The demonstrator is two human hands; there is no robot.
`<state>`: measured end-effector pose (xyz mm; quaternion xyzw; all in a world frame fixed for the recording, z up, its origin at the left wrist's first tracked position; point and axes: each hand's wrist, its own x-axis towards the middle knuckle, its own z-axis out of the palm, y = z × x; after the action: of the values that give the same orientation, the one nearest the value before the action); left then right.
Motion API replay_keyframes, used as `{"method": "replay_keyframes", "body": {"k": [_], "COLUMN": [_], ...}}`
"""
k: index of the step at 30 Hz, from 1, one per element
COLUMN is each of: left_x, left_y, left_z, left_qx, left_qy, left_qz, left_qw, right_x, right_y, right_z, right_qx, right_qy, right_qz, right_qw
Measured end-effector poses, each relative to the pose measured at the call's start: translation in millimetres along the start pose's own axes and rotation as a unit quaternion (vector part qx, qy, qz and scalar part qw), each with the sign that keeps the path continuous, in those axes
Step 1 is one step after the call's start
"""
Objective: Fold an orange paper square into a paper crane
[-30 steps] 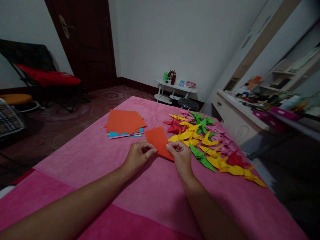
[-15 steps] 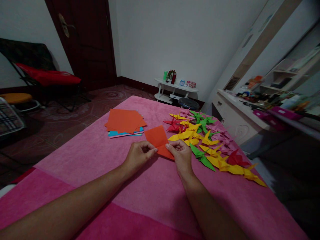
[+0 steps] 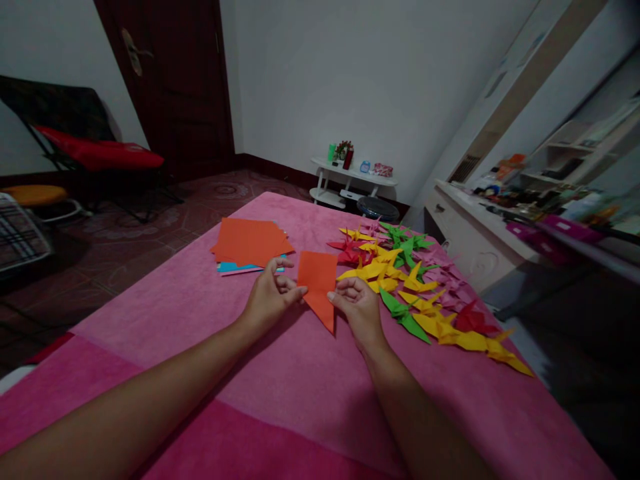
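Observation:
Both hands hold a folded orange paper point(image 3: 319, 283) just above the pink cloth point(image 3: 200, 313). My left hand point(image 3: 270, 297) pinches its left edge with thumb and fingertips, other fingers spread. My right hand point(image 3: 356, 307) pinches its right edge, fingers curled. The paper stands tilted up, its lower corner pointing down toward me. Left of it lies a stack of orange sheets point(image 3: 250, 243) over blue and pink ones.
Several folded paper cranes point(image 3: 410, 287) in yellow, green, red and pink lie to the right. A dresser point(image 3: 480, 233) with clutter stands at right, a small white shelf point(image 3: 353, 181) by the far wall, a chair with a red cushion point(image 3: 95, 157) at left.
The orange paper has been lifted and turned from lying flat to standing tilted with a corner pointing down. Both hands shifted slightly upward with it.

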<state>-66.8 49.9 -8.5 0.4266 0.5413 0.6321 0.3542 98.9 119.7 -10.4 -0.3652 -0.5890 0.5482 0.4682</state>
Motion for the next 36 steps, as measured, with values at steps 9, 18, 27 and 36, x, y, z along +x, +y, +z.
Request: {"method": "replay_keyframes", "body": {"k": [9, 18, 27, 36], "left_x": [1, -5, 4, 4], "left_y": [-8, -3, 0, 1], "left_z": [-0.7, 2.3, -1.9, -12.9], "left_qx": [-0.132, -0.107, -0.047, -0.015], "left_qy": [-0.088, -0.104, -0.131, -0.187], "left_qz": [-0.102, -0.106, -0.05, -0.141], "left_qw": [0.982, 0.983, 0.989, 0.972], "right_x": [-2, -13, -10, -6], "right_y": [-2, -5, -4, -7], "right_z": [3, 14, 10, 3], "right_qx": [0.045, 0.021, 0.018, 0.054], "right_qy": [-0.021, -0.06, -0.049, -0.092], "right_qz": [0.024, 0.001, -0.016, -0.008], "right_qw": [0.998, 0.998, 0.999, 0.994]}}
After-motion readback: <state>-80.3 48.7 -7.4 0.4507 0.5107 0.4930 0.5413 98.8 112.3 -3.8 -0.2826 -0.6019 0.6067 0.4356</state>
